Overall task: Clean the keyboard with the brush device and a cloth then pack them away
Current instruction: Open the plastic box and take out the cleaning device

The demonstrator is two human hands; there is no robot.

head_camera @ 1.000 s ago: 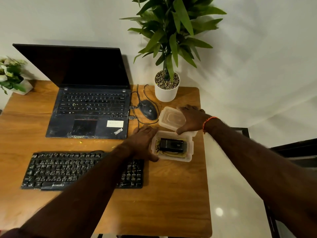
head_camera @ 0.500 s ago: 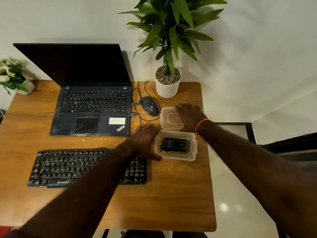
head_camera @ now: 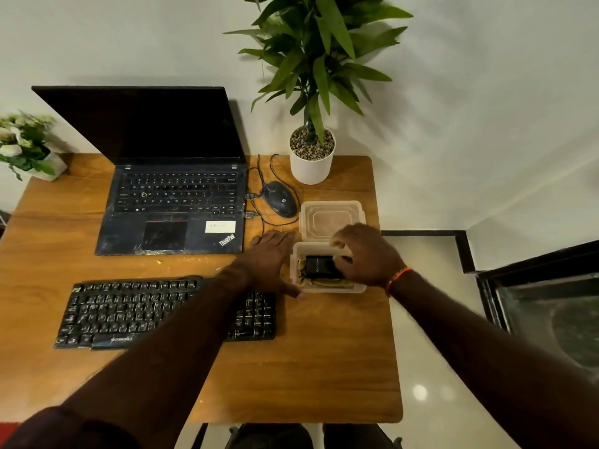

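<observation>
A clear plastic box (head_camera: 356,288) stands on the wooden table, right of the black keyboard (head_camera: 129,314). Inside lie the black brush device (head_camera: 319,266) and a yellowish cloth (head_camera: 304,280) under it. My left hand (head_camera: 270,257) rests against the box's left side, thumb along its front corner. My right hand (head_camera: 366,254) reaches into the box from the right, fingers curled at the device's right end. The box's lid (head_camera: 330,218) lies just behind.
An open black laptop (head_camera: 171,205) sits behind the keyboard. A corded mouse (head_camera: 280,199) and a white potted plant (head_camera: 311,157) stand at the back right. A small flower pot (head_camera: 29,150) is at the far left. The table's right edge (head_camera: 389,319) runs close to the box.
My right hand has left the lid and come down into the box onto the brush device. The left hand stays at the box's left side.
</observation>
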